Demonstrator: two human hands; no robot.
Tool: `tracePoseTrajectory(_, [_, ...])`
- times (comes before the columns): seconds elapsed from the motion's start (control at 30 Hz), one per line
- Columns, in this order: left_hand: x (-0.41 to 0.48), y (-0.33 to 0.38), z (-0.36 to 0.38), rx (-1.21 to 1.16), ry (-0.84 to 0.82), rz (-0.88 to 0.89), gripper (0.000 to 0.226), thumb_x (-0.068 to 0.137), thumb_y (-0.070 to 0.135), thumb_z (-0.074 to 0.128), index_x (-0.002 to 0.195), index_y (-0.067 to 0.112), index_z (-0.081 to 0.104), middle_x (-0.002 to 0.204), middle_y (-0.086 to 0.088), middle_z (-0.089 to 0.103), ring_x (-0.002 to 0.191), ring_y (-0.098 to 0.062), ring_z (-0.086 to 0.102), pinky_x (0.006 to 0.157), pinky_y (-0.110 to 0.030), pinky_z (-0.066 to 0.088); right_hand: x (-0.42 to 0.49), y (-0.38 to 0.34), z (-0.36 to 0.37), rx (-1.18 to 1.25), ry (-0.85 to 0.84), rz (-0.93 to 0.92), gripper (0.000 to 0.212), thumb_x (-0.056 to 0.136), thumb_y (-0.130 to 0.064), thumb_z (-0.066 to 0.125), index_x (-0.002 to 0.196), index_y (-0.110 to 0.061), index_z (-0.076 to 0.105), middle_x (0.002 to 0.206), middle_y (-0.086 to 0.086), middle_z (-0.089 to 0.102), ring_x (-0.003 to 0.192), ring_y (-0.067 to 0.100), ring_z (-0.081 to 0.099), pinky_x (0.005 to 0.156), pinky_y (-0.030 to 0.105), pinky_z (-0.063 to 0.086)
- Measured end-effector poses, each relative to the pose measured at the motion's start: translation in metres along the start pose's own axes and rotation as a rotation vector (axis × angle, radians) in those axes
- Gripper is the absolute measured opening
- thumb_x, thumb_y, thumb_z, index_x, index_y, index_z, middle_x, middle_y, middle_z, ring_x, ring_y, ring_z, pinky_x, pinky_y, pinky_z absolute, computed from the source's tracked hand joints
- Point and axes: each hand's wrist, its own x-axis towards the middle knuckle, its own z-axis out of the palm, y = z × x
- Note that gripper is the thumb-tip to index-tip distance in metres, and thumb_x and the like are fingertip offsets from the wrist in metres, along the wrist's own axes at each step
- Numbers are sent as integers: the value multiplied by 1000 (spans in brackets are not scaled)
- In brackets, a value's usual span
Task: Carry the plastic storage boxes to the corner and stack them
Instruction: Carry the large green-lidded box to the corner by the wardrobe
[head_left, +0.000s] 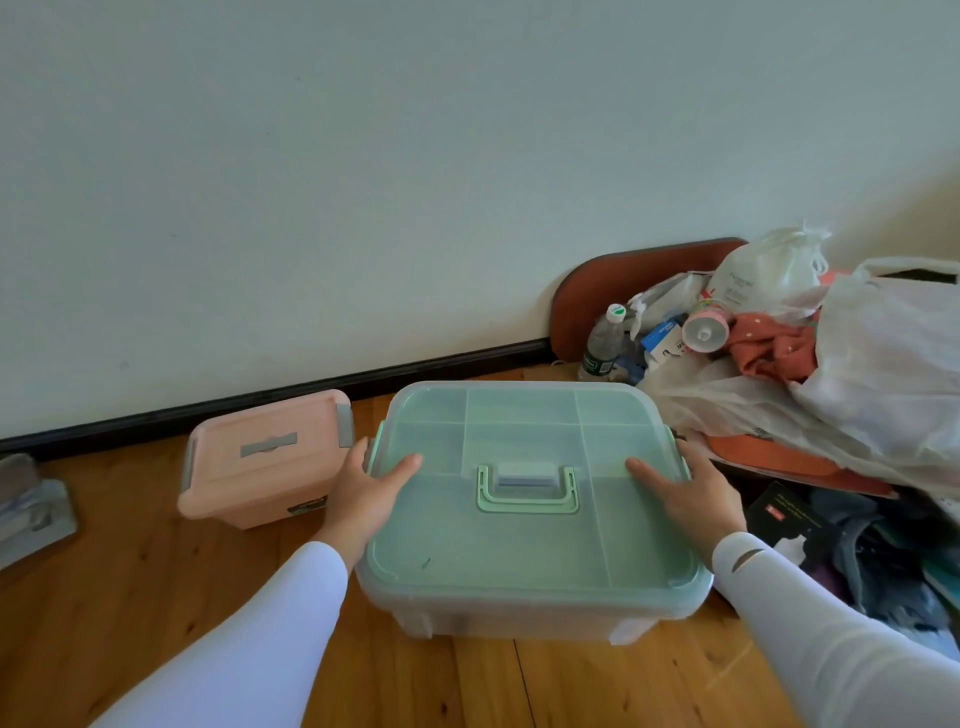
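Note:
A large clear storage box with a green lid (524, 540) and a green handle fills the middle of the view, over the wooden floor. My left hand (363, 493) grips its left edge, thumb lying on the lid and fingers hidden over the side by the latch. My right hand (691, 493) grips the right edge the same way. A smaller pink storage box (265, 462) with grey latches stands on the floor to the left, close to the wall.
A pile of plastic bags (857, 374), clothes and a water bottle (605, 345) crowds the right corner against a brown board. A grey object (31, 509) lies at the far left. The white wall with a dark skirting (260, 400) runs behind.

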Motion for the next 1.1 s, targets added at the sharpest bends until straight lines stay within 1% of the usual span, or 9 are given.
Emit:
tracePoseTrajectory(0.17, [-16,26,-27,-36,61,4,84,70,56,77,142,31,42,122,5,62,102,-23,65,86,-47,56,-16,-39,-13,4,-5,-49,80,74,-61,70,142,-31,41,120,2,59,88,21,56,72,33,47])
tracePoseTrajectory(0.27, [-28,43,-44,-31,101,5,87,69,56,78,143,31,40,123,7,60,104,-23,64,90,-48,55,-29,-60,-21,12,-7,-80,75,75,-59,70,140,-33,44,108,-4,57,82,17,56,69,32,47])
tracePoseTrajectory(0.37, [-41,63,-60,-29,132,1,90,70,55,78,145,29,38,132,2,58,107,-25,62,91,-46,53,-43,-82,-34,9,-11,-98,74,73,-61,71,137,-34,45,107,-5,59,80,14,57,67,31,48])
tracePoseTrajectory(0.5, [-67,95,-81,-54,145,-14,93,72,54,78,148,27,34,139,-2,53,115,-28,59,96,-47,51,-64,-116,-59,8,-24,-89,76,71,-62,71,138,-36,45,116,-1,61,86,20,61,69,34,53])
tracePoseTrajectory(0.6, [-90,124,-101,-69,169,-33,96,72,53,79,150,26,30,144,-2,49,120,-28,56,98,-47,49,-81,-149,-81,13,-56,-83,79,70,-61,73,139,-36,44,120,2,61,94,26,64,81,48,57])
tracePoseTrajectory(0.7, [-113,149,-120,-81,181,-51,95,70,55,79,148,26,33,141,-3,50,119,-29,56,97,-49,49,-100,-180,-100,-19,-71,-111,81,72,-61,72,142,-34,42,124,5,61,98,29,64,86,51,55])
tracePoseTrajectory(0.87, [-155,189,-155,-151,176,-38,85,66,55,80,137,26,46,125,-1,62,106,-26,64,91,-50,54,-135,-230,-128,-28,-108,-130,82,73,-60,71,144,-32,38,127,5,60,96,27,63,84,50,56])
tracePoseTrajectory(0.97, [-185,219,-184,-199,208,-89,79,64,54,82,131,29,51,116,2,66,100,-23,67,84,-46,58,-164,-267,-151,-50,-133,-127,85,72,-62,71,145,-32,37,129,5,59,99,28,63,86,50,55])
tracePoseTrajectory(1.1, [-209,239,-201,-219,233,-62,39,64,49,84,91,50,56,94,14,69,81,-10,70,56,-23,54,-185,-288,-169,-48,-143,-134,81,71,-61,72,141,-34,42,123,3,61,97,27,62,86,48,55])
